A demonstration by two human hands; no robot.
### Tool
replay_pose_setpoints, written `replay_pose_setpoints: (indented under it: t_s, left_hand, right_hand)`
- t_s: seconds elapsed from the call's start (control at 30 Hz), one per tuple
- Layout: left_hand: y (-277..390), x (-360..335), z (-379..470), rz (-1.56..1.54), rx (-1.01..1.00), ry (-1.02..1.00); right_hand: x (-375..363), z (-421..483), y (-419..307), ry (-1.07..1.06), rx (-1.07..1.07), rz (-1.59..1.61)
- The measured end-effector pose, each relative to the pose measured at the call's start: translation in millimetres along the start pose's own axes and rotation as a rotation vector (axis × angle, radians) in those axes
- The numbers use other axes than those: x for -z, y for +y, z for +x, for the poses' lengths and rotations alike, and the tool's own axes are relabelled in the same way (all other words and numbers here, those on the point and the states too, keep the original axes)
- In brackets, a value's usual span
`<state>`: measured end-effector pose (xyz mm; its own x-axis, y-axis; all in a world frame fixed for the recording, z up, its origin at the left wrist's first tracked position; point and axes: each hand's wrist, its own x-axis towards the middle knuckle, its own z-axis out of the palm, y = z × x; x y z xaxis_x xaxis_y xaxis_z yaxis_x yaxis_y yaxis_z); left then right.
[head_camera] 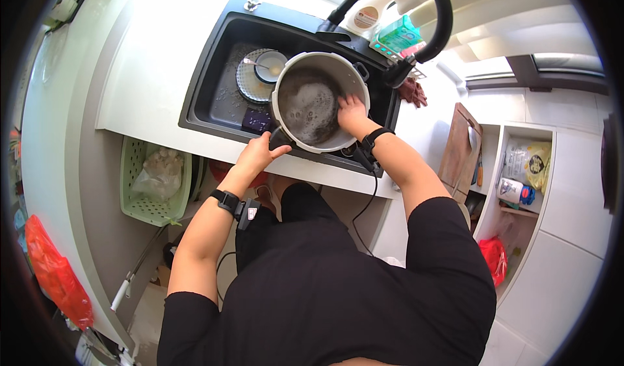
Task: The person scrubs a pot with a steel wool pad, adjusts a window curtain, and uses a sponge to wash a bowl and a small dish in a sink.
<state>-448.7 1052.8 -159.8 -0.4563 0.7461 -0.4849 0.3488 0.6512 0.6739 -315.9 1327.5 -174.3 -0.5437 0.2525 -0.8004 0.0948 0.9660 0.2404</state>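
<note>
A large metal pot [295, 139] with dark handles sits in the black sink [214, 100], its inside holding dark, foamy water [312, 105]. My left hand [258, 155] is at the pot's near-left handle [279, 136], thumb and fingers around it. Over the right rim reaches my right hand [352, 113], its fingers against the inner wall near the foam; whether it holds anything is hidden. Left of the pot, a white bowl [263, 77] with a spoon [256, 64] rests on patterned plates [246, 81]. A dark purple block [256, 120], perhaps a sponge, lies in front of them.
A black faucet [441, 20] arches over the sink's right side. Behind stand a white bottle [365, 17] and a caddy [385, 52]; a brown cloth [413, 93] lies beside them. Cutting boards [458, 144] stand at right. A green basket [127, 190] sits below the counter, left.
</note>
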Motion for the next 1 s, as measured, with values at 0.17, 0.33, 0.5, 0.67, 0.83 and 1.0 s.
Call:
replay_pose_setpoints:
  t_s: [0.17,0.33,0.5,0.67,0.83,1.0]
  left_hand:
    - [12,3,5,-0.032,0.033,-0.053]
    - [9,3,0,0.013,0.115,-0.061]
    - [30,5,5,0.023,0.121,-0.073]
    - [44,11,1,-0.061,0.234,-0.125]
    - [65,19,2,-0.077,0.321,-0.190]
    - [63,11,5,-0.043,0.324,-0.213]
  right_hand:
    - [-40,63,35,0.511,-0.093,-0.142]
    - [16,21,-20,-0.457,0.177,0.504]
    - [38,37,-61,-0.406,0.401,1.731]
    - [80,71,-19,-0.068,0.384,2.845]
    - [61,106,27,0.732,-0.289,3.398]
    - [94,83,-22,0.529,0.038,2.298]
